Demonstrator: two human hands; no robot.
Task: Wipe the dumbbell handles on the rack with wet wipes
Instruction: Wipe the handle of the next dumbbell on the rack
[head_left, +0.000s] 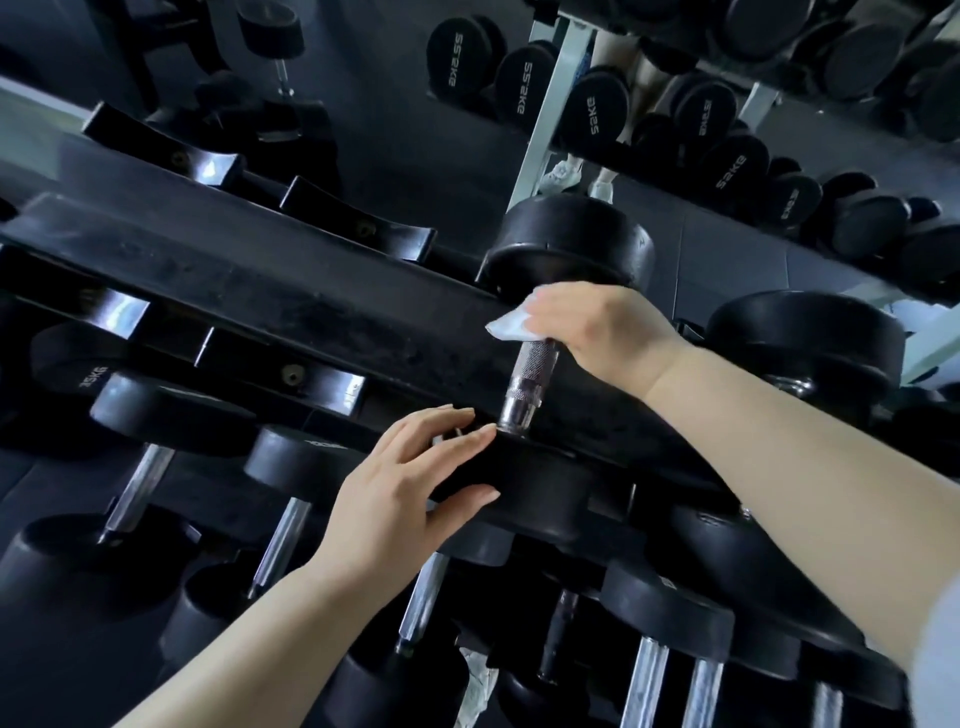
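On the rack (291, 296), your right hand (597, 332) gripped the wet wipe (506, 326) round the handle (530, 374), left hand (400, 493) flat on its head (540, 488); downward stroke seemed next.

Your wipe (506, 326) is white w/ a faint grey-blue tint. The handle (530, 371) is silver chrome: fine cross-hatch knurl mid-section, smooth & shiny at the collar. The dumbbell heads (569, 244) are matte black; one at left has pale grey "35KG" lettering (93, 378). The rack (260, 291) is glossy black. Your sleeve (940, 670) is light grey.
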